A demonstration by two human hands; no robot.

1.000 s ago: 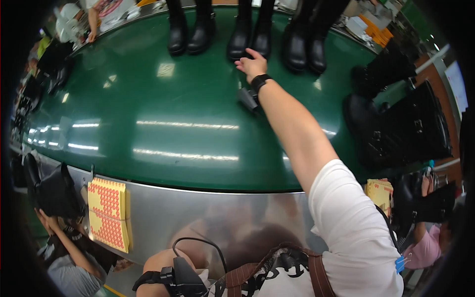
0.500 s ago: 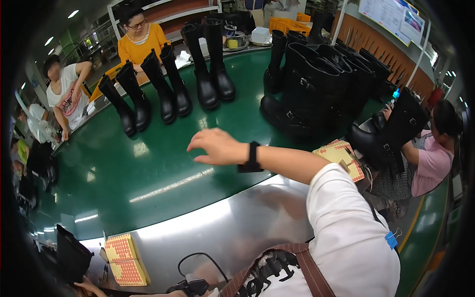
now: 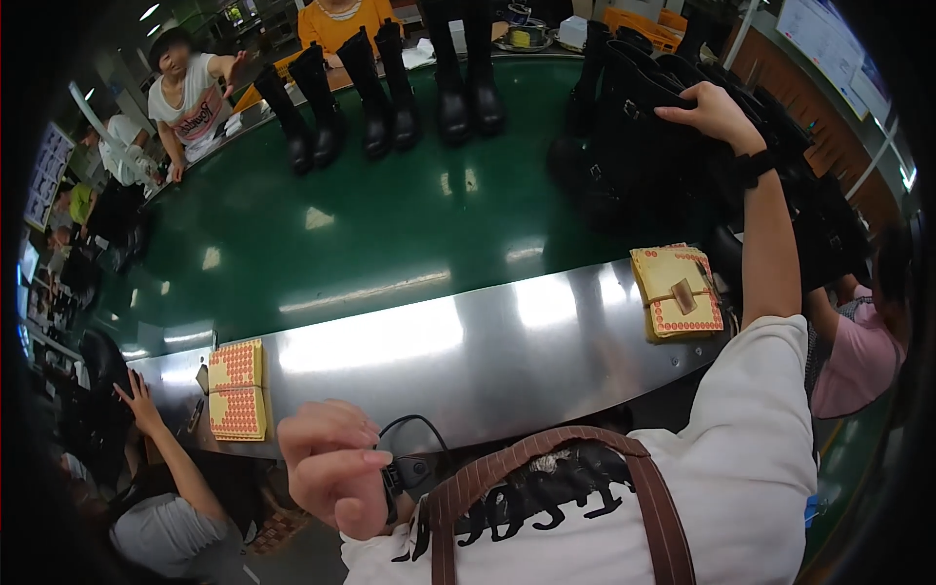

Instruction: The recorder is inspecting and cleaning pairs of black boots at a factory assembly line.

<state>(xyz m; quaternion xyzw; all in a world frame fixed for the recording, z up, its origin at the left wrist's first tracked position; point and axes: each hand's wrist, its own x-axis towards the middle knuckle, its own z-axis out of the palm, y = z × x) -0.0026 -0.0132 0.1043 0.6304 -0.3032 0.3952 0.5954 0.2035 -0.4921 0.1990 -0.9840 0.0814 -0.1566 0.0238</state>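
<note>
My right hand (image 3: 720, 117) is at the top of a tall black boot (image 3: 629, 127) in a cluster at the right. The thumb lies along the near side of the shaft and the fingers bend over the rim, partly hidden. Buckled straps show on the boot. Low in front of my body, my left hand (image 3: 333, 463) is raised with loosely bent fingers, and nothing shows in it. A black device with a cable (image 3: 414, 473) is by its wrist.
Black boots (image 3: 468, 102) stand in pairs along the green table's (image 3: 390, 214) far side. Two stacks of yellow printed cards, left (image 3: 237, 390) and right (image 3: 678, 292), lie on the metal edge (image 3: 468, 351). People work across the table and on both sides; a co-worker's hand (image 3: 141, 400) is at far left.
My right hand has swung from over the middle of the table to the boots at the right. My left hand has come into view low in front. The view has shifted.
</note>
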